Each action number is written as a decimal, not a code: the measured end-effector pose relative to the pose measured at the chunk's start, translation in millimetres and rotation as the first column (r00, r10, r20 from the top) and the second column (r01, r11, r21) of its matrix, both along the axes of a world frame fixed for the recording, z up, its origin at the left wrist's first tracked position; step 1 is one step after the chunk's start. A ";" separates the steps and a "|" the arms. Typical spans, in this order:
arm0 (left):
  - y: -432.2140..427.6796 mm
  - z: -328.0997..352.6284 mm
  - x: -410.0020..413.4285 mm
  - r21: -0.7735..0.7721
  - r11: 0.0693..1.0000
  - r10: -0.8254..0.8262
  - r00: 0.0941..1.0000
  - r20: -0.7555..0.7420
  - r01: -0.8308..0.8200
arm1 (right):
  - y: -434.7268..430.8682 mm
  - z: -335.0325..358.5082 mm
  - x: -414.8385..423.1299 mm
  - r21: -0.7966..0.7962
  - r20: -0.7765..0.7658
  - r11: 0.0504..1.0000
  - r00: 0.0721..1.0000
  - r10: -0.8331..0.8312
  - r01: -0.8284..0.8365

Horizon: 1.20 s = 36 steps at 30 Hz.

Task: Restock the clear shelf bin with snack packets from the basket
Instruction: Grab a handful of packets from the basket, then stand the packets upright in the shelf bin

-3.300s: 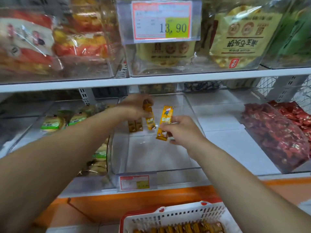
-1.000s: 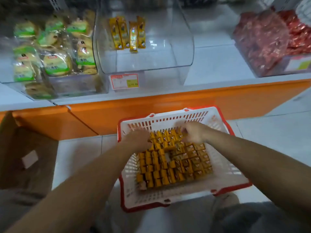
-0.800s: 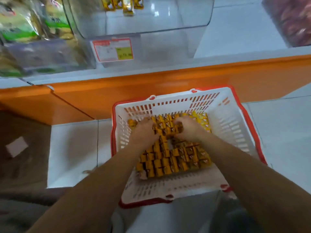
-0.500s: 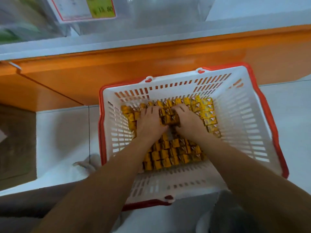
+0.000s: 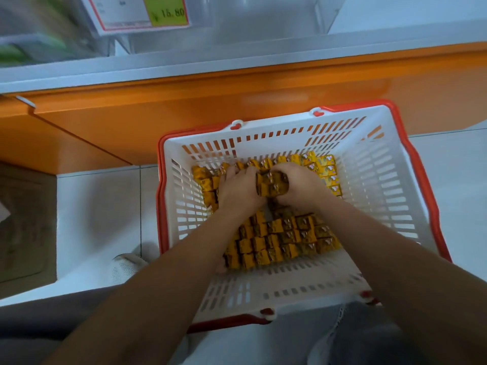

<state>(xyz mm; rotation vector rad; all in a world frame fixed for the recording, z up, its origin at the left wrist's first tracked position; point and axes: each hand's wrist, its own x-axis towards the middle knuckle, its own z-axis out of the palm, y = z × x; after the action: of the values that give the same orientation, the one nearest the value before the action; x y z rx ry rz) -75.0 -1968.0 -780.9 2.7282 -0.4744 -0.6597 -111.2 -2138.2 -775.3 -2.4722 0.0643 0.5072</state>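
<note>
Reaching down into the white slotted plastic basket with a red rim that sits on the pale tiled floor, the left hand and right hand press together around a small bundle of orange-yellow snack packets, fingers curled and clamped on it from either side. Rows of the same packets fill the basket bottom beneath and beside both hands. Above the orange shelf base, only the lower front of the clear plastic shelf bin shows, with a red-bordered price tag hanging on it.
</note>
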 end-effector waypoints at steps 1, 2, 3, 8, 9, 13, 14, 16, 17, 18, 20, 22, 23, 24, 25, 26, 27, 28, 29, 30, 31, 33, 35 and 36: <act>0.9 7.2 2.2 -0.042 0.999 -0.014 0.999 0.032 0.016 | -2.9 12.4 2.7 0.054 -0.003 0.999 1.000 -0.009 0.009; 0.8 16.8 4.4 -0.090 0.996 -0.022 0.998 0.053 0.027 | -6.1 26.7 5.6 0.124 0.003 0.992 1.000 -0.016 0.016; 0.8 29.1 6.9 -0.135 0.990 -0.022 0.999 0.050 0.029 | -9.3 42.8 8.8 0.203 0.003 0.979 1.000 -0.027 0.026; 5.1 113.8 21.1 -0.464 0.848 0.113 0.944 -0.311 -0.255 | -19.7 130.1 13.4 0.512 -0.205 0.807 0.954 -0.220 0.296; 7.5 135.4 21.1 -0.517 0.789 0.145 0.919 -0.366 -0.331 | -17.9 148.5 11.5 0.573 -0.252 0.730 0.927 -0.276 0.373; 16.2 223.8 6.1 -0.681 0.520 0.234 0.853 -0.467 -0.516 | 4.9 227.4 -5.0 0.796 -0.391 0.309 0.832 -0.393 0.520; 18.3 242.6 -0.7 -0.710 0.474 0.231 0.851 -0.471 -0.521 | 11.8 245.6 -10.8 0.811 -0.405 0.252 0.817 -0.410 0.528; 23.0 274.2 -16.5 -0.757 0.377 0.217 0.845 -0.489 -0.534 | 26.1 278.6 -24.9 0.830 -0.426 0.170 0.800 -0.422 0.531; 25.5 287.2 -23.9 -0.773 0.336 0.215 0.843 -0.493 -0.538 | 33.4 292.5 -32.0 0.846 -0.429 0.129 0.804 -0.412 0.517; 28.7 298.8 -30.5 -0.784 0.307 0.217 0.842 -0.494 -0.539 | 40.6 304.4 -39.0 0.862 -0.428 0.091 0.813 -0.395 0.498; 36.0 317.6 -41.4 -0.800 0.265 0.216 0.842 -0.495 -0.538 | 53.7 322.4 -51.8 0.883 -0.424 0.037 0.828 -0.367 0.468; 43.9 330.1 -47.6 -0.808 0.259 0.228 0.847 -0.481 -0.529 | 65.3 333.4 -60.4 0.902 -0.405 -0.010 0.837 -0.368 0.432; 47.3 333.5 -49.3 -0.807 0.263 0.242 0.846 -0.475 -0.529 | 71.5 335.9 -63.0 0.912 -0.391 -0.038 0.838 -0.380 0.409; 50.6 336.0 -50.8 -0.805 0.268 0.254 0.844 -0.472 -0.530 | 77.5 336.5 -65.5 0.919 -0.383 -0.074 0.833 -0.400 0.387; 53.8 336.7 -51.5 -0.802 0.279 0.265 0.846 -0.464 -0.527 | 83.9 336.2 -68.1 0.919 -0.389 -0.114 0.815 -0.429 0.378; 56.6 337.1 -52.1 -0.800 0.295 0.271 0.849 -0.454 -0.522 | 89.1 334.5 -70.1 0.911 -0.407 -0.146 0.786 -0.465 0.385; 59.2 336.6 -52.1 -0.798 0.305 0.274 0.850 -0.449 -0.520 | 93.1 331.5 -71.8 0.902 -0.426 -0.164 0.756 -0.498 0.400; 61.8 335.9 -51.8 -0.797 0.305 0.275 0.849 -0.450 -0.521 | 95.7 328.0 -72.8 0.894 -0.435 -0.157 0.732 -0.524 0.419; 64.3 334.7 -50.7 -0.797 0.299 0.279 0.847 -0.453 -0.525 | 97.4 325.3 -73.3 0.889 -0.433 -0.127 0.717 -0.547 0.440; 66.8 333.9 -49.2 -0.795 0.291 0.286 0.841 -0.460 -0.533 | 97.6 323.1 -73.1 0.883 -0.421 -0.077 0.710 -0.565 0.462; 68.6 333.4 -47.2 -0.791 0.285 0.291 0.835 -0.467 -0.541 | 96.9 322.4 -72.4 0.875 -0.406 -0.025 0.705 -0.582 0.483; 71.2 334.6 -43.3 -0.788 0.298 0.295 0.837 -0.460 -0.538 | 92.7 322.2 -70.2 0.850 -0.402 0.027 0.682 -0.610 0.526; 73.1 337.7 -38.4 -0.803 0.313 0.306 0.855 -0.419 -0.506 | 89.0 324.2 -67.4 0.834 -0.442 -0.011 0.655 -0.613 0.552; 74.3 340.0 -35.0 -0.812 0.312 0.314 0.860 -0.401 -0.493 | 86.8 325.4 -66.1 0.841 -0.454 -0.042 0.660 -0.598 0.540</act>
<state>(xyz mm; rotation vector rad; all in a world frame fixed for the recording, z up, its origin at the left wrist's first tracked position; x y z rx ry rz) -110.0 -1893.7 -440.9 1.5809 -0.0101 -0.3130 -177.3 -2051.3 -449.9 -0.9711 0.5905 -0.0026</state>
